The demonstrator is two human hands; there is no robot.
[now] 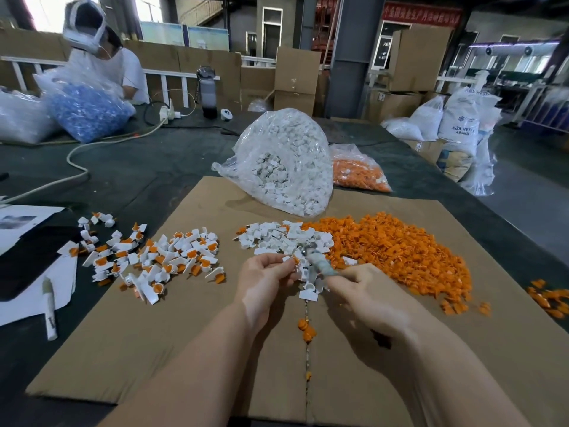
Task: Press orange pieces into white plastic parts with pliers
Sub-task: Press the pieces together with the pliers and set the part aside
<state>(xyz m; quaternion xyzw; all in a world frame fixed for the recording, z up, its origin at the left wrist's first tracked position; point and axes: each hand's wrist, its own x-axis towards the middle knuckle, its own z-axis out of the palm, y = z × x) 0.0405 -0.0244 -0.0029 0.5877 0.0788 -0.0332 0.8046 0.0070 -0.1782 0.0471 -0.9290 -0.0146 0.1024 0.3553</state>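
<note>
My left hand [264,278] pinches a white plastic part with an orange piece [295,261] in it. My right hand [366,295] grips the pliers [317,265] by their wrapped handles, jaws at that part. Behind the hands lies a small heap of bare white parts [277,238]. To its right spreads a wide heap of loose orange pieces [397,254]. A scatter of white parts with orange pieces in them [160,257] lies to the left. All rest on a cardboard sheet [172,343].
A clear bag of white parts [286,161] and a bag of orange pieces [358,174] stand behind the cardboard. A marker [50,309], papers and a black pad lie at the left. Another person [101,57] sits at the far left with a bag of blue parts [86,112].
</note>
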